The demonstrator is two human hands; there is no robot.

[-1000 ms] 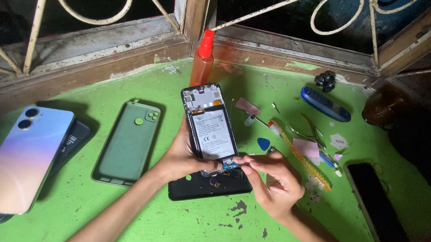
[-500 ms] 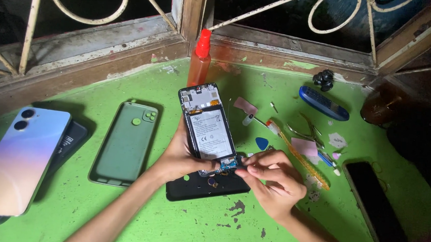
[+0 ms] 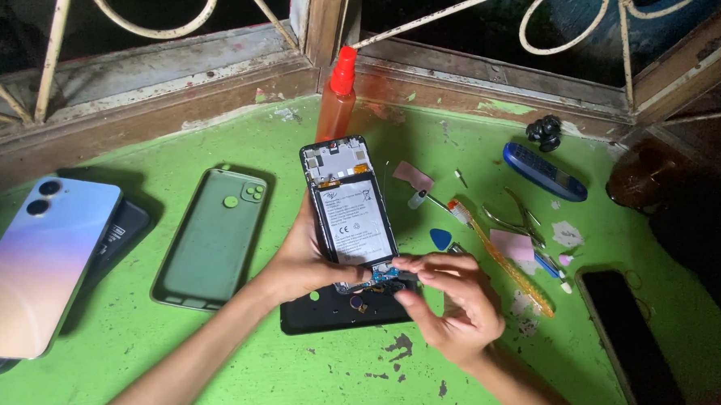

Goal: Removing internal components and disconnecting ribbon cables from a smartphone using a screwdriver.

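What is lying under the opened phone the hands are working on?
A black back cover lies flat on the green table beneath the opened phone. The left hand and right hand hide its upper edge.

1. A worn green-painted table (image 3: pixel 232 367) fills the frame.
2. At left lie a pastel gradient phone (image 3: pixel 38 261) and a green silicone case (image 3: pixel 213 236).
3. At centre lies a black back cover (image 3: pixel 339 311).
4. At upper right lie a blue keypad phone (image 3: pixel 544 171), metal tweezers (image 3: pixel 515 220) and an orange toothbrush (image 3: pixel 504 261).

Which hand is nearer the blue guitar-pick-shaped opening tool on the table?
Right. The right hand lies just below the blue pick; the left hand is farther away, beyond the opened phone.
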